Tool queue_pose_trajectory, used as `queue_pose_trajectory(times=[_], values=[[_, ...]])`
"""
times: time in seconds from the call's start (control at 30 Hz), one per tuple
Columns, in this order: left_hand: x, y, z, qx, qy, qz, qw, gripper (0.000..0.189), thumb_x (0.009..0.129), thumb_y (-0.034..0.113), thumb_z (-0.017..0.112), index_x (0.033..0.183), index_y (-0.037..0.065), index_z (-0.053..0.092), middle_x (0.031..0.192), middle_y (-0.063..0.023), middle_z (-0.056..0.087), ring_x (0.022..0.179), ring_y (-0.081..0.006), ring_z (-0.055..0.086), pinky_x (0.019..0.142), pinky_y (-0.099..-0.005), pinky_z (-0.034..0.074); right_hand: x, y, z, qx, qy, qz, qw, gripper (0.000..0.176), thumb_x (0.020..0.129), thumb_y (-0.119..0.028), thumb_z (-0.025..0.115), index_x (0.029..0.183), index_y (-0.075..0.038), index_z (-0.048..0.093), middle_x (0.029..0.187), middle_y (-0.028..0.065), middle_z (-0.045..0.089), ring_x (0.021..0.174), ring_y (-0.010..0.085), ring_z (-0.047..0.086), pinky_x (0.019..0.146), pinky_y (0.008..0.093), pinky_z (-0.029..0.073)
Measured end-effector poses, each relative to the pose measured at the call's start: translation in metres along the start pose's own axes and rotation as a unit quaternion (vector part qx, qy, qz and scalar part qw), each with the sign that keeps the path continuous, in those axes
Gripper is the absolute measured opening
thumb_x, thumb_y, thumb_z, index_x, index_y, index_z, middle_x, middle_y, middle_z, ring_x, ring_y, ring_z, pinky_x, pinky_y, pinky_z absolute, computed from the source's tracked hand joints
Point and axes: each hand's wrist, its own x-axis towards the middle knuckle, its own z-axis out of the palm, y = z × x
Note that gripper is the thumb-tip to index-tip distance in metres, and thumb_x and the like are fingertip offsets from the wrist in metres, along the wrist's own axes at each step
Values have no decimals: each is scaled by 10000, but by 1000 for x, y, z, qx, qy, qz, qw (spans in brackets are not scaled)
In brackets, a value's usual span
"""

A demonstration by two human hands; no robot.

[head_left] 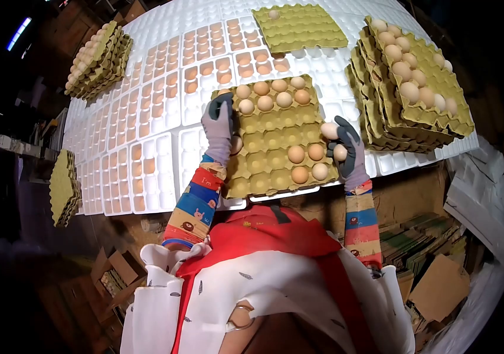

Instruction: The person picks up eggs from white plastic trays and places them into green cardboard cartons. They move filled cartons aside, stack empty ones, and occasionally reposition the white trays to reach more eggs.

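Observation:
In front of me, a yellow-green pulp egg tray [272,127] lies on the white trays, with eggs in its two far rows and a small group near its right front. My left hand [219,121], in a grey glove, is over the tray's left edge with fingers curled; what they hold is hidden. One egg [223,92] shows just beyond those fingers, and another egg [236,144] beside the wrist. At the tray's right edge, my right hand [349,150] is closed around a pale egg [330,131] and a second egg [339,153].
White plastic trays [166,150] cover the table, many holding brown eggs. Stacked pulp trays with eggs stand at right [405,124] and far left [101,62]. Another pulp tray [302,29] with one egg lies at the back. Cardboard [441,289] is below right.

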Motion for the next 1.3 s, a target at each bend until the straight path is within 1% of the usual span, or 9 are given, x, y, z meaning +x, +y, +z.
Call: queue_pose_trajectory(times=[0.17,0.37,0.5,0.57,0.63,0.87,0.93,1.2,1.3], values=[[-45,57,-29,587,-260,292,709,441,824,160,654,1256,124,573,1230,-154,568,1194,-309,520,1092,-459,318,-7,-12,-16,-61,-109,-54,991,442,929,-171,549,1351,-68,467,1152,92,577,866,170,615,670,249,529],[-33,30,-59,437,-344,257,791,433,775,154,696,1196,112,604,1133,-131,594,1092,-320,546,1085,-469,334,-14,-61,40,-823,-201,-175,502,248,782,-293,701,1017,-214,681,1212,103,493,1065,293,543,856,393,502],[-44,34,-53,62,-124,35,990,407,865,117,602,1249,-1,541,1052,-98,602,1058,-274,595,915,-367,501,1,-54,61,-874,-258,-123,393,237,767,-272,703,941,-111,719,1191,93,484,1102,282,504,796,377,521],[-54,51,-36,-291,-78,-119,946,310,915,162,508,1166,-8,574,1046,-96,615,952,-246,622,869,-360,517,-2,-48,67,-876,-252,-125,393,211,765,-240,690,907,-89,729,1185,97,488,1104,288,505,781,372,525],[-62,50,-21,-91,-213,-166,958,321,898,231,556,1123,7,597,1013,-105,608,938,-262,631,827,-382,512,-2,-50,72,-884,-273,-112,363,208,771,-231,680,918,-92,729,1190,101,493,1104,293,503,797,380,519],[-132,62,43,498,-453,220,706,446,724,364,741,1080,105,662,1045,-91,632,977,-308,622,827,-392,506,2,-70,15,-561,-164,-111,804,382,679,-289,778,982,-72,692,1075,99,558,894,198,607,744,316,510],[-123,51,41,429,-434,168,774,402,739,317,742,1072,106,664,1061,-90,631,976,-297,625,820,-376,509,2,-62,-16,-234,-96,109,961,267,787,-111,727,1020,1,661,1093,63,564,848,73,570,677,206,492],[-66,72,16,-154,-384,-278,867,470,848,149,562,1312,83,537,1095,-82,614,887,-154,637,701,-255,493,-44,-16,-7,426,-164,129,881,499,907,-473,550,1209,-77,575,1287,281,517,874,313,585,604,324,524],[-69,81,47,432,-430,154,778,451,801,330,689,1199,132,608,1120,-115,554,980,-253,609,804,-380,512,-49,-6,5,522,-168,136,825,528,867,-523,586,1180,-97,599,1345,282,461,889,326,554,590,330,495]])
